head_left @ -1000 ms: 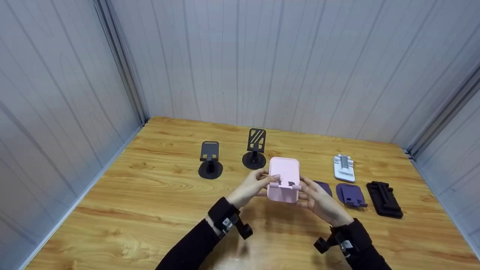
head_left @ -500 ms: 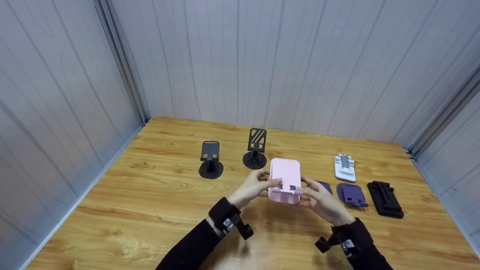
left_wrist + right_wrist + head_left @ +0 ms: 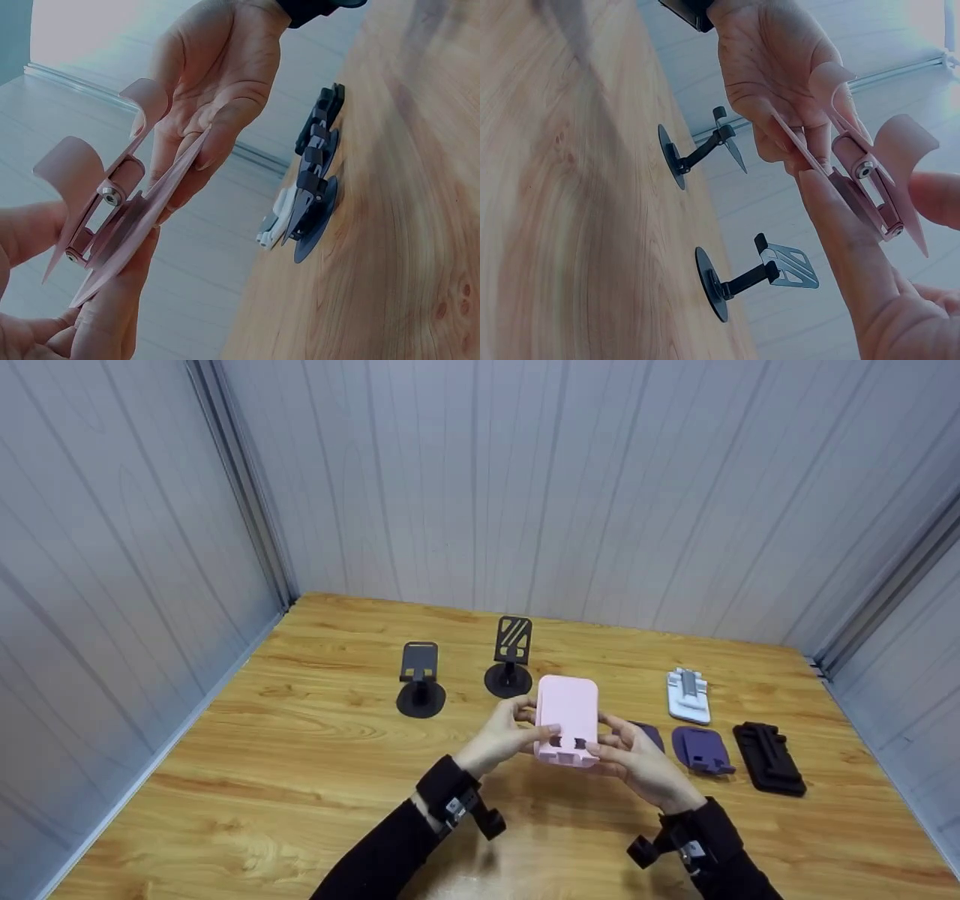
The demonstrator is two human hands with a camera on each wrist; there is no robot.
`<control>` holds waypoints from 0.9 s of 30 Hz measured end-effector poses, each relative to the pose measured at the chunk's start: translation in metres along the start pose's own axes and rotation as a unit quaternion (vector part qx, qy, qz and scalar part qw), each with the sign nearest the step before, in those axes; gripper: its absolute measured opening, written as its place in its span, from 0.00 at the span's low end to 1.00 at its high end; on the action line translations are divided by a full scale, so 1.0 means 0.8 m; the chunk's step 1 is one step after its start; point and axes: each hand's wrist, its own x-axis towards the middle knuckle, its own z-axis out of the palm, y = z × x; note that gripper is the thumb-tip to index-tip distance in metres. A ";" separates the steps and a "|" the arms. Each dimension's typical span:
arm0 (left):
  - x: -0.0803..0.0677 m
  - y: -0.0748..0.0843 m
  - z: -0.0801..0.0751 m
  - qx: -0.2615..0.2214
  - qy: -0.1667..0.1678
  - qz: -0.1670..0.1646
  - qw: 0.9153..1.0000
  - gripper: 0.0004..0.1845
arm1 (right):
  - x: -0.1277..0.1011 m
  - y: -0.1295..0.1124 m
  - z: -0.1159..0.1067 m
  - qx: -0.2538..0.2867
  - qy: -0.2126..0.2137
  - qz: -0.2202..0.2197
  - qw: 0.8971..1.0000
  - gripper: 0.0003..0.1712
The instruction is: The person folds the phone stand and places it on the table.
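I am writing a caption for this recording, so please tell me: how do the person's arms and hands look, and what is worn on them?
Both arms are covered by long black sleeves down to the wrists. The left hand and the right hand are bare, without gloves. Each wrist carries a black strap with a small black camera mount and a silver metal fitting, seen in the head view. No rings or cables are visible.

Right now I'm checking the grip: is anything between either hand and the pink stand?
Nothing visible. The left hand and right hand both grip the pink stand directly, above the table. The purple stand and black stands lie apart from it.
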 end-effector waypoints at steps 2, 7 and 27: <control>0.000 0.000 -0.001 0.001 -0.001 0.001 1.000 0.24 | 0.001 0.000 0.000 -0.002 0.001 0.000 1.000 0.47; 0.000 0.002 -0.002 0.008 -0.004 -0.001 1.000 0.25 | 0.001 -0.001 -0.001 -0.002 0.004 0.001 1.000 0.47; -0.006 0.005 -0.017 0.215 0.010 0.097 0.972 0.28 | -0.002 -0.034 -0.050 0.037 0.103 0.037 0.993 0.42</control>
